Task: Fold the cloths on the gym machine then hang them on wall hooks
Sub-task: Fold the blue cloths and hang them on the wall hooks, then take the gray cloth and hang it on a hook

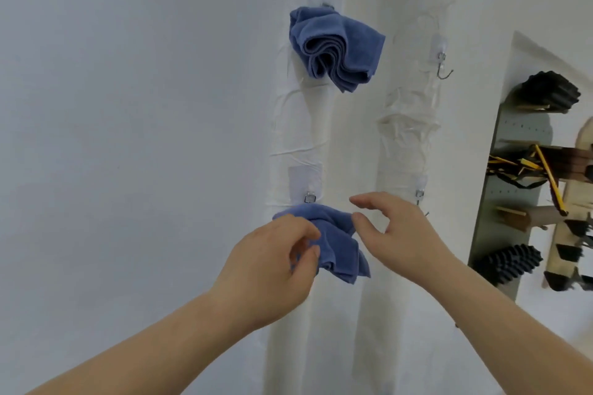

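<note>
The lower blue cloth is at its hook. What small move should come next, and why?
Probably let go with the left hand: the lower cloth seems to hang under its hook, and the right hand is open beside it.

Two blue cloths: upper cloth (337,45), lower cloth (337,244). Four wall hooks in two columns: top-left hook (326,4), bottom-left hook (310,197), top-right hook (442,66), bottom-right hook (419,194). Two hands: left hand (272,269), right hand (396,234). One rack (491,234) at the right edge; its items are too jumbled to count.
</note>
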Demonstrator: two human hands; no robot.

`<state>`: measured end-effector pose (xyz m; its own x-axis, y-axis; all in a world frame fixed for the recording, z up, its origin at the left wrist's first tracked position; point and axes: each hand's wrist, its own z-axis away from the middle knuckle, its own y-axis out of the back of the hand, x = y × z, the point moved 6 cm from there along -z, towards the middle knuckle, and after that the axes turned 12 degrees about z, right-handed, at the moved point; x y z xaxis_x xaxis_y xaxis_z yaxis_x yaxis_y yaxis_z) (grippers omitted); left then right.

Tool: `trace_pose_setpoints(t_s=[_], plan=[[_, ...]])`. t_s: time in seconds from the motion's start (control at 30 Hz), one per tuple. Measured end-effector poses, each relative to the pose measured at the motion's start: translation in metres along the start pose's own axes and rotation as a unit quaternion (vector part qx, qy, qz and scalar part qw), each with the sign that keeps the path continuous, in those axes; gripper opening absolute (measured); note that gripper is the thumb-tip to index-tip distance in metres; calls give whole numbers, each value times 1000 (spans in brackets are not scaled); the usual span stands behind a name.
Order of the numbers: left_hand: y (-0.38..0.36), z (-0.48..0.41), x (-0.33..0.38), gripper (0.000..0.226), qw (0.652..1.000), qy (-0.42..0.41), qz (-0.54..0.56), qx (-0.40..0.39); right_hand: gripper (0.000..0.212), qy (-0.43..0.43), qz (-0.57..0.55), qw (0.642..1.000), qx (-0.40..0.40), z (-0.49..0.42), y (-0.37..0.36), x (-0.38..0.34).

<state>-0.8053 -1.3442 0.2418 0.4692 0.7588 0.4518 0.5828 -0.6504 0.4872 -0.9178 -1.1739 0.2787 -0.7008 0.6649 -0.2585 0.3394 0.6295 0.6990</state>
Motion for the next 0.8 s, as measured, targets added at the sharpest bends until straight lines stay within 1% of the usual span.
trace_pose_setpoints(t_s=[0.07, 0.2, 0.27, 0.33, 0.4, 0.47, 0.57, 0.7, 0.8], plan=[[-23, 24, 0, 7, 998, 13, 53, -42, 27, -39, -16, 999, 26, 33, -2, 3], [-83, 83, -11, 18, 982, 38, 104, -156, 24, -156, -47, 986, 46, 127, -27, 26], [-114, 118, -15, 18, 965, 62, 138, -214, 22, -234, -57, 970, 21, 184, -44, 41], [-145, 157, -16, 17, 942, 102, 170, -272, 22, -311, -51, 949, -25, 248, -60, 55], [-175, 201, -14, 16, 915, 134, 197, -327, 21, -376, -31, 923, -69, 317, -71, 65], [-204, 249, -4, 17, 884, 154, 222, -382, 23, -445, -2, 888, -116, 390, -73, 67], [-239, 328, 29, 24, 821, 172, 259, -478, 26, -532, 26, 832, -155, 493, -57, 48], [-255, 432, 96, 28, 733, 170, 295, -589, 21, -638, 20, 757, -141, 608, -24, 5], [-253, 494, 141, 31, 676, 145, 299, -658, 14, -698, 25, 710, -94, 684, 2, -21]])
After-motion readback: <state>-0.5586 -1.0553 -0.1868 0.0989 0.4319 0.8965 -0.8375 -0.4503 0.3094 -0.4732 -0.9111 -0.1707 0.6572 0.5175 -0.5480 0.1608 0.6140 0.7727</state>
